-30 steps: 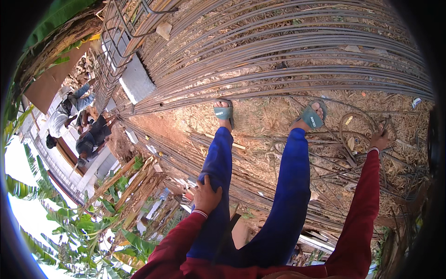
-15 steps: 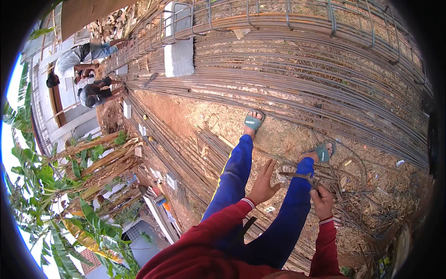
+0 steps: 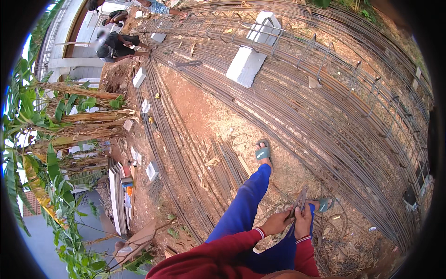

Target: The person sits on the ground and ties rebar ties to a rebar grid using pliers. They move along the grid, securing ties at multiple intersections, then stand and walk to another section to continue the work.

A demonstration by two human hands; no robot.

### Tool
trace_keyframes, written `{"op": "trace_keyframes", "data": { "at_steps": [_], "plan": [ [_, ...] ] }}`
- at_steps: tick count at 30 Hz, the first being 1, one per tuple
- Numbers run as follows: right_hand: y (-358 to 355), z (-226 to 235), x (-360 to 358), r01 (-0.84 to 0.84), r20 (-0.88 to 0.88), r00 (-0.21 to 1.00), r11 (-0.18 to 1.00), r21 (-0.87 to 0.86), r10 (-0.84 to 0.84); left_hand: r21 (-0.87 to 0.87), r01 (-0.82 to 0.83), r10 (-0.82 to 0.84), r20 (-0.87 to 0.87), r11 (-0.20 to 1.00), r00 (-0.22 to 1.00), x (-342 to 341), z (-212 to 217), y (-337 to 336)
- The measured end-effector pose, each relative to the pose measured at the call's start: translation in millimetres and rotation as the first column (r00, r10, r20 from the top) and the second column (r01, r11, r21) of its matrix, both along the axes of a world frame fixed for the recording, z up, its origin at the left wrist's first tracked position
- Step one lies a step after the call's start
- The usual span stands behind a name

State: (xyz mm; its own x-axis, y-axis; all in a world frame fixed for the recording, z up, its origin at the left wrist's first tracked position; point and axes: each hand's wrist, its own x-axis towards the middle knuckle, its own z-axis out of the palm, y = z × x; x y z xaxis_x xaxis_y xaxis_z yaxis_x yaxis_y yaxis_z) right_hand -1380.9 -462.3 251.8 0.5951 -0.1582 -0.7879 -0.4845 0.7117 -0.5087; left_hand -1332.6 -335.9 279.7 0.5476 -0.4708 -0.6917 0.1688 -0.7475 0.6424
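Observation:
My left hand (image 3: 275, 222) and my right hand (image 3: 303, 222) are together in front of my shins, both closed on a dark, rusty pair of pincers (image 3: 301, 199). The tool's two narrow arms point away from me, slightly apart. Its lower part is hidden by my fingers. Just beyond it is my right foot in a green sandal (image 3: 325, 204). My left foot, in the matching sandal (image 3: 263, 152), stands farther ahead on straw-covered soil.
Long steel bars (image 3: 297, 125) stretch across the ground ahead. A rebar cage (image 3: 320, 60) lies over them, near a white block (image 3: 246, 67). Loose bars (image 3: 174, 162) run on my left, beside banana trunks (image 3: 88, 116). Other people (image 3: 114, 49) bend over at far left.
My left hand, open and apart before, has come in to the pincers beside my right hand. The pincers have turned to point ahead. My view has shifted.

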Motion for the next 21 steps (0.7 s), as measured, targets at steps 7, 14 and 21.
{"op": "trace_keyframes", "data": {
  "at_steps": [7,14,21],
  "plan": [
    [42,33,85,-0.005,-0.065,0.998,0.991,0.134,0.014,-0.172,0.055,-0.066,-0.06,0.984,0.996,89,15,78],
    [82,93,182,-0.069,-0.092,0.992,0.986,0.152,0.084,-0.099,-0.345,0.348,0.014,0.933,0.937,191,25,182],
    [89,135,272,-0.519,-0.114,0.854,0.816,-0.256,0.507,0.02,-0.66,0.646,-0.228,0.751,0.729,202,45,276]
  ]
}}
